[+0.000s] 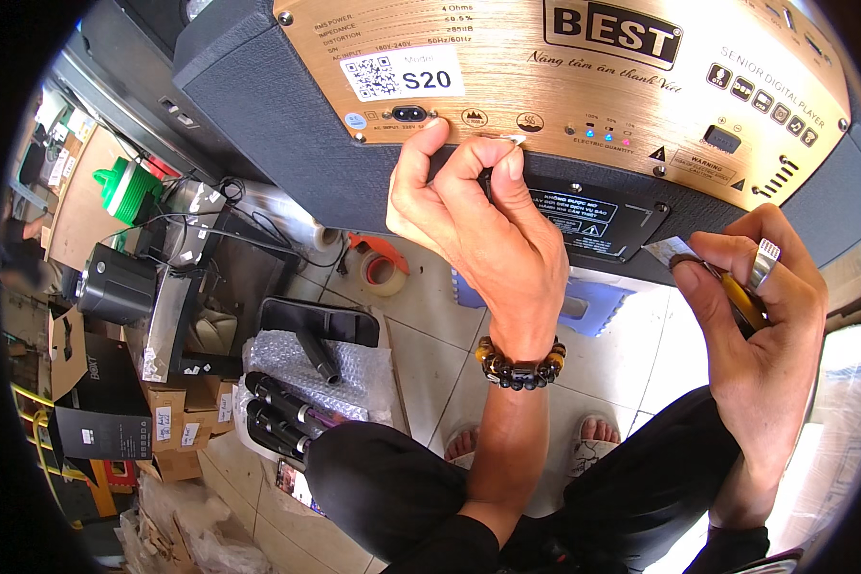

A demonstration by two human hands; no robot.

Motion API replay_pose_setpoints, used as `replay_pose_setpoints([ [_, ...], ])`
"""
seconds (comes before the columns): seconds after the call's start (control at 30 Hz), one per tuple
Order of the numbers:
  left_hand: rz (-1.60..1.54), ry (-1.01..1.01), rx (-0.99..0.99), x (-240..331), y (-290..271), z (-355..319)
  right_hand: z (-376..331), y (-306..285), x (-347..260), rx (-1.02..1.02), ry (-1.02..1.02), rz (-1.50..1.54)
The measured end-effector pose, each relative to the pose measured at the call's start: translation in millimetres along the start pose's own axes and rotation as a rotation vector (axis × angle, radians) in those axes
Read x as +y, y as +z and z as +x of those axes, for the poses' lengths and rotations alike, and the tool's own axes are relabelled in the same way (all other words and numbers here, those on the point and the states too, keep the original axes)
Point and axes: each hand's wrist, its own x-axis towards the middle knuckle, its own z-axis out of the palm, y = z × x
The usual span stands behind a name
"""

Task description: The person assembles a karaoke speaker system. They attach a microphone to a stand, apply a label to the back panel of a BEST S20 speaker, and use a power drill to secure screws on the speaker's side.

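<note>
My right grip point(758, 304) clasped a yellow-handled metal blade point(668, 251); at ten o'clock, my left grip point(497, 212) pinched a small white scrap point(517, 140).

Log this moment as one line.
left hand: pinching small white scrap at gold panel's lower edge | right hand: holding yellow knife, blade out | floor: tape roll

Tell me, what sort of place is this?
Perhaps an audio-equipment workshop or stockroom: a big loudspeaker fills the top of the view, with cardboard boxes and bubble wrap over to the left.
</note>
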Motion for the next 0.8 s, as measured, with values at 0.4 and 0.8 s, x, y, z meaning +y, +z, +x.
replay_pose_setpoints([
  [0.4,0.03,0.037,0.039,0.4,1.2,2.2,0.4,-0.2,-1.1,-0.022,0.017,-0.011],
  [0.8,-0.022,-0.011,0.008,1.1,-0.1,1.1,-0.1,1.6,-0.9,-0.014,0.037,-0.012],
])
